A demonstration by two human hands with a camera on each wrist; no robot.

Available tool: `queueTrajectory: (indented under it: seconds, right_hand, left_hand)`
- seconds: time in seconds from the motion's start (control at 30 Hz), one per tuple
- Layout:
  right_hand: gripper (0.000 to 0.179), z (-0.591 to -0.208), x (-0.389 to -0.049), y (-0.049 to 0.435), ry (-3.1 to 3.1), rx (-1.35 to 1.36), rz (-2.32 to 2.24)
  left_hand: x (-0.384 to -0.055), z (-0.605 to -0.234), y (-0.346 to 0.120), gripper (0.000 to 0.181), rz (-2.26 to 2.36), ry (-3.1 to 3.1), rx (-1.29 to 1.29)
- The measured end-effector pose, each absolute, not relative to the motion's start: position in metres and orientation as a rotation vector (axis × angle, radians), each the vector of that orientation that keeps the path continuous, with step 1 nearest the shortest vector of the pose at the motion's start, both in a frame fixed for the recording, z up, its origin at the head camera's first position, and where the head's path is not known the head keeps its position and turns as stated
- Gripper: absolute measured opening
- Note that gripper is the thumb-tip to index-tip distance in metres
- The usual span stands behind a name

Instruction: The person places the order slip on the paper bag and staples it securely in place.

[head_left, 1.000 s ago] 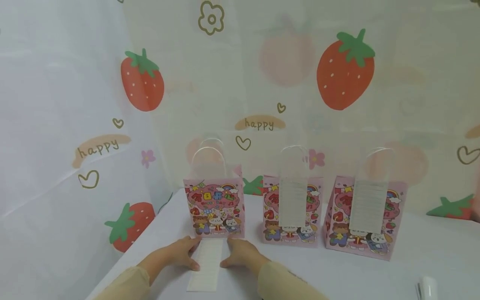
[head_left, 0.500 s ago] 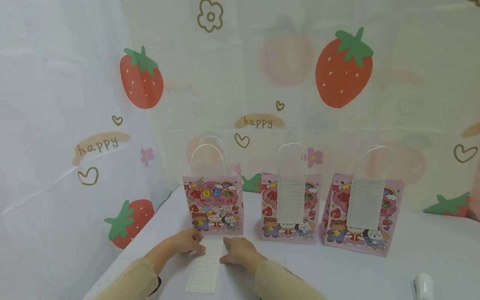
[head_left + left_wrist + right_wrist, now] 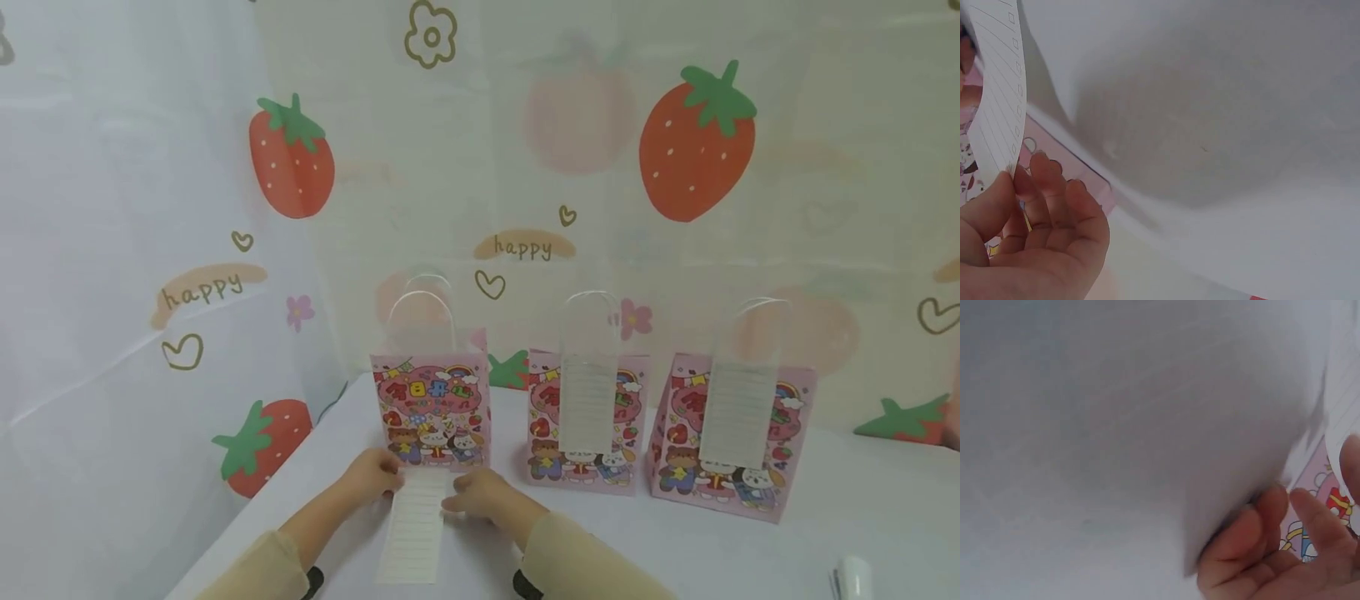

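Left hand (image 3: 375, 477) has been moved nearer the pink cartoon-printed paper bag (image 3: 432, 410); its grip is clamped on the white lined-paper strip (image 3: 412, 537) before the bag; right hand's (image 3: 489, 497) cannot be told; level lifting is advised.

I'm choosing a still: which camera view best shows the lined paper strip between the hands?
The head view: nearly the whole lined paper strip shows there. The left wrist view shows only part, closer, with the left hand pinching it. The right wrist view shows just a portion at the picture's right edge.
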State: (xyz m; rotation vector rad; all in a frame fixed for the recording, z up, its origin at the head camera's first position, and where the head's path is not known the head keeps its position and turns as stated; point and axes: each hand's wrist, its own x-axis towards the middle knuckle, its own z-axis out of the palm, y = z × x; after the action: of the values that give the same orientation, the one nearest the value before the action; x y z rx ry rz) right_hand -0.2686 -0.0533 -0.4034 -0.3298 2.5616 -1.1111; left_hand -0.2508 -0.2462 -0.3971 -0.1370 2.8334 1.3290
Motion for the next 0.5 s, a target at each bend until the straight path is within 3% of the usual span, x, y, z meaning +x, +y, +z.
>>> queueTrajectory:
  seconds: [0.17, 0.3, 0.5]
  right_hand:
    - [0.024, -0.396, -0.266, -0.053, 2.487, -0.167, -1.452]
    - [0.012, -0.382, -0.267, -0.054, 2.467, -0.189, -1.606]
    - [0.009, -0.367, -0.266, -0.056, 2.438, -0.238, -1.721]
  left_hand:
    - [-0.243, -0.391, -0.243, 0.004, 1.462, 2.827, -0.077]
    - [-0.240, -0.383, -0.241, 0.005, 1.478, 2.832, -0.078]
    - [-0.238, -0.368, -0.235, 0.007, 1.524, 2.769, -0.157]
